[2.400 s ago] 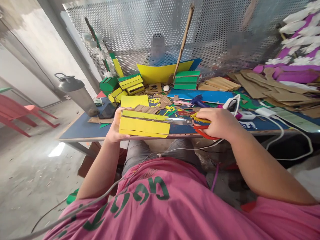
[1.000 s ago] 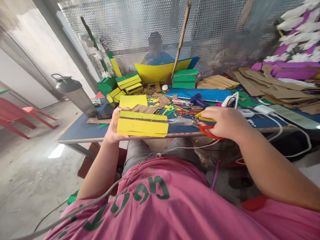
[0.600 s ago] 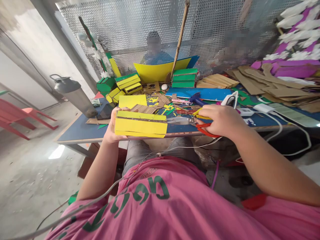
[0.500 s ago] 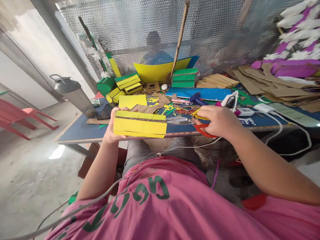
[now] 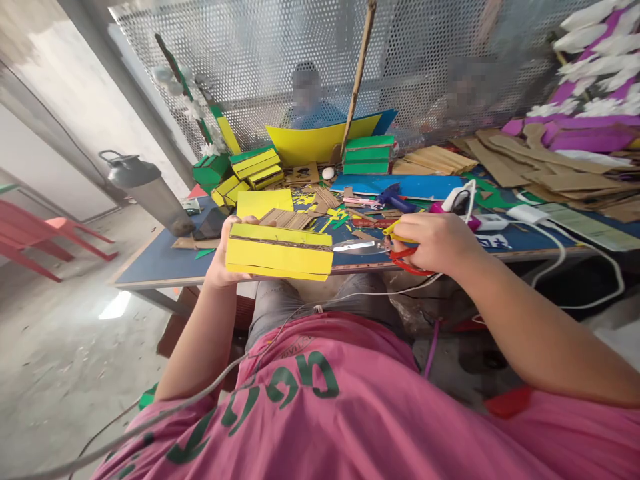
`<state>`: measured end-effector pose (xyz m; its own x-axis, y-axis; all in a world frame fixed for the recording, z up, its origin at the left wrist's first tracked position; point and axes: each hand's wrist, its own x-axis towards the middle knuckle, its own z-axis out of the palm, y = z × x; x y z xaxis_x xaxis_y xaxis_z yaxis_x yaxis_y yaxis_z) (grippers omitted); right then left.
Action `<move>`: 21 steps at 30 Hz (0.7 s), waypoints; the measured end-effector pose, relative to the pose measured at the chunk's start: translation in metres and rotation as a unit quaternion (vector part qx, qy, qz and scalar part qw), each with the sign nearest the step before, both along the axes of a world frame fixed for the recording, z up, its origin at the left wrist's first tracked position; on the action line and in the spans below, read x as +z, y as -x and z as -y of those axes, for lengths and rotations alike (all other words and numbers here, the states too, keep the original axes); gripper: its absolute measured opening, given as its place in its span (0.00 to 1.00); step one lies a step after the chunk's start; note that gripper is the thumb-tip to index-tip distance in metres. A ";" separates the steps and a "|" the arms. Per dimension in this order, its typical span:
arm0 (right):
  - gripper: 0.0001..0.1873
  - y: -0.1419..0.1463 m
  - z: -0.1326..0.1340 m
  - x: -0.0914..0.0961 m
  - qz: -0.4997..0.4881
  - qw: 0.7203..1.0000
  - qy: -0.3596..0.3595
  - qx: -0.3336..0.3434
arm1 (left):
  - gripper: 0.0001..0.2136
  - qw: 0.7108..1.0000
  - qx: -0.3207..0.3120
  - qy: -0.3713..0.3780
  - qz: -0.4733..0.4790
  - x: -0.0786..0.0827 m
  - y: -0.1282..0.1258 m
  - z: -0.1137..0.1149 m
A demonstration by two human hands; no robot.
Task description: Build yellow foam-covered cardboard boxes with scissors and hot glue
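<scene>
Glossy metal scissors (image 5: pixel 357 246), matt yellow cardboard box (image 5: pixel 279 257)

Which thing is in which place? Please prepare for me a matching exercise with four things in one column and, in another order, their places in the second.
Things:
1. Scissors
2. Bottle
3. Stick
4. Nearest yellow box

Places:
A. In front of the perforated panel
B. In the left hand
C. In the right hand
D. At the left end of the table

Pairs: 1-C, 2-D, 3-A, 4-B
</scene>
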<state>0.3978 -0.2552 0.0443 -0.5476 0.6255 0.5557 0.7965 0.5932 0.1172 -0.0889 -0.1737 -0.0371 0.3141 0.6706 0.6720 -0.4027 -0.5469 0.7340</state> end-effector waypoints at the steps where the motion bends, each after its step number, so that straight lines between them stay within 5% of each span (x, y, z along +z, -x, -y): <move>1: 0.07 0.000 0.000 0.000 -0.001 1.000 0.006 0.007 | 0.55 1.000 0.001 0.001 -0.001 0.000 0.000 0.000; 13: 0.08 0.002 0.001 -0.004 -0.005 0.996 0.092 0.009 | 0.54 1.000 0.010 0.010 0.010 0.001 0.002 -0.001; 21: 0.12 0.005 0.009 0.002 -0.014 1.000 0.025 -0.010 | 0.55 1.000 0.010 0.009 0.012 0.002 0.000 0.002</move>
